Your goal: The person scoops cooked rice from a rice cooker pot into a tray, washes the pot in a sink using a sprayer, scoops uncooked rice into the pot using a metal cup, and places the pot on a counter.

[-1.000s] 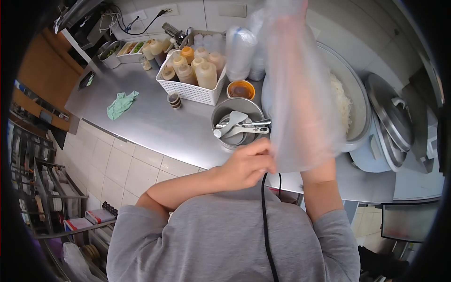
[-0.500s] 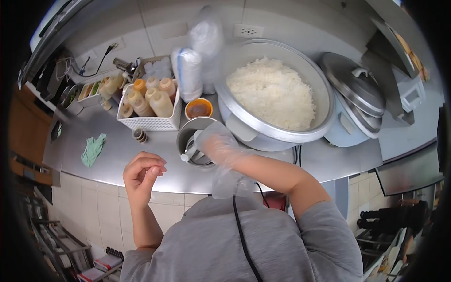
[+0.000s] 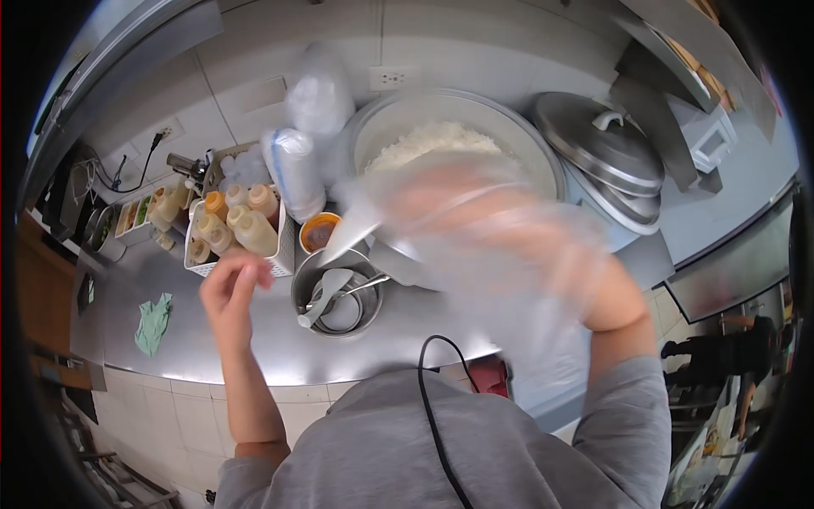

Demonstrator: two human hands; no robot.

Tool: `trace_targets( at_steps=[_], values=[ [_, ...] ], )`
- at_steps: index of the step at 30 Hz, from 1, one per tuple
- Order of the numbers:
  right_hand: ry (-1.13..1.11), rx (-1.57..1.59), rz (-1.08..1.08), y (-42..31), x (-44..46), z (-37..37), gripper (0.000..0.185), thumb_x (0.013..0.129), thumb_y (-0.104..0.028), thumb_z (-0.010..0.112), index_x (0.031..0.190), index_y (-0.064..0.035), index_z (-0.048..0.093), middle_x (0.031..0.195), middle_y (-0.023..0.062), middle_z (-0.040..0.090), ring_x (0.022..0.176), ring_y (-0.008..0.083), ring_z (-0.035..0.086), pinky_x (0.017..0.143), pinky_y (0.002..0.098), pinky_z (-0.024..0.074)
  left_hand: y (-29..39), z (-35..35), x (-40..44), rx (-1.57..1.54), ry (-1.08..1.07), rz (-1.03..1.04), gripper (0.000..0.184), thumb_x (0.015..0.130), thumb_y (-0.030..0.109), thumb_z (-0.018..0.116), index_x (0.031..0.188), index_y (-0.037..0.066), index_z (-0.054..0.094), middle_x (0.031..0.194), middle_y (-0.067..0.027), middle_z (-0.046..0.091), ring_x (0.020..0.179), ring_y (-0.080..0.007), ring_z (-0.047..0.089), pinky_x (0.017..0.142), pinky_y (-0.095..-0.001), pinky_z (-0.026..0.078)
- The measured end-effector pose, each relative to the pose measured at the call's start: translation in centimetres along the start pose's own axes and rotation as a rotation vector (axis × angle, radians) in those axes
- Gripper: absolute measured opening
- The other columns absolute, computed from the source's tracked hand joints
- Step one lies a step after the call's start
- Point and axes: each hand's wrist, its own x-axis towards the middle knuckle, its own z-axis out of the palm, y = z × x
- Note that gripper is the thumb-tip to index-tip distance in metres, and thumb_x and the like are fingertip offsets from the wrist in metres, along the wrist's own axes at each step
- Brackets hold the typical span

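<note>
My right hand (image 3: pixel 475 208), inside a loose clear plastic glove, is smeared by motion in front of the rice. A white flat-bladed utensil (image 3: pixel 352 231) sticks out from its left side, its tip over the metal pot; the grip itself is blurred. Below stands the metal pot (image 3: pixel 298 293), holding a pale grey paddle-like utensil (image 3: pixel 327 293), a metal handle and a round metal piece. My bare left hand (image 3: pixel 233 284) hovers in front of the bottle basket, fingers curled and nothing seen in them. Partly covered by my glove, white rice (image 3: pixel 437 140) fills a large cooker (image 3: pixel 543 157).
A white basket (image 3: pixel 284 246) holds several sauce bottles (image 3: pixel 254 231). Near it are an orange-rimmed bowl of brown sauce (image 3: pixel 320 231) and rolled plastic bags (image 3: pixel 292 174). A lidded cooker (image 3: pixel 602 148) stands right. A green cloth (image 3: pixel 153 324) lies left on the steel counter.
My right hand has come out of the metal pot and moved up and right, now with the white utensil. My left hand remains curled near the basket. The camera view has shifted.
</note>
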Motion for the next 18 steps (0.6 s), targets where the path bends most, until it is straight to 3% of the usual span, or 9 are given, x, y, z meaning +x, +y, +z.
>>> trace_targets(
  at_steps=[4,6,8,10,13,18],
  values=[
    [0.128,-0.044,0.223,2.5,-1.3,-3.8,0.021,0.076,-0.012,0.050,0.096,-0.0059,0.058,0.102,0.0106,0.056,0.094,0.0248,0.054,0.080,0.0336,0.0439,-4.9,3.0,4.6,0.017,0.062,-0.168,0.017,0.082,0.014,0.059,0.091,0.000,0.060,0.080,-0.0043,0.058,0.072,-0.0106,0.054,0.062,-0.0220,0.043],
    [0.153,-0.089,0.271,4.1,-1.7,-4.4,0.021,0.076,-0.012,0.050,0.094,-0.0055,0.058,0.103,0.0101,0.056,0.095,0.0241,0.054,0.080,0.0334,0.0434,-9.1,4.9,7.4,0.201,-0.013,0.002,0.023,0.079,0.016,0.062,0.095,0.000,0.059,0.089,-0.0060,0.057,0.080,-0.0123,0.054,0.063,-0.0229,0.044],
    [0.139,-0.161,0.319,5.2,-1.5,-5.2,0.020,0.075,-0.013,0.050,0.092,-0.0051,0.058,0.103,0.0096,0.056,0.095,0.0233,0.053,0.081,0.0331,0.0429,-10.0,7.9,9.0,0.354,-0.012,-0.019,0.034,0.077,0.019,0.065,0.105,0.005,0.055,0.106,-0.0070,0.053,0.089,-0.0166,0.053,0.070,-0.0264,0.045],
    [0.073,-0.261,0.375,5.8,-1.2,-5.5,0.019,0.076,-0.013,0.050,0.092,-0.0051,0.057,0.100,0.0096,0.057,0.091,0.0238,0.055,0.079,0.0338,0.0437,-11.9,10.4,10.3,0.423,0.022,0.068,0.047,0.070,0.019,0.069,0.111,0.005,0.051,0.119,-0.0183,0.042,0.107,-0.0313,0.045,0.088,-0.0351,0.040],
    [-0.066,-0.436,0.473,7.0,-0.6,-5.9,0.018,0.079,-0.014,0.048,0.092,-0.0054,0.057,0.094,0.0094,0.060,0.083,0.0246,0.057,0.073,0.0348,0.0459,-14.0,13.4,11.5,0.419,0.061,0.012,0.051,0.069,0.010,0.064,0.117,0.009,0.046,0.129,-0.0160,0.030,0.117,-0.0313,0.036,0.092,-0.0336,0.036],
    [-0.530,-0.537,0.592,15.1,-5.1,-3.0,0.017,0.082,-0.015,0.046,0.092,-0.0054,0.055,0.092,0.0058,0.057,0.079,0.0203,0.056,0.069,0.0313,0.0455,-14.8,13.6,11.4,0.293,0.103,-0.049,0.053,0.063,-0.003,0.052,0.114,0.009,0.049,0.131,-0.0172,0.028,0.121,-0.0330,0.032,0.099,-0.0330,0.028]
  ],
)
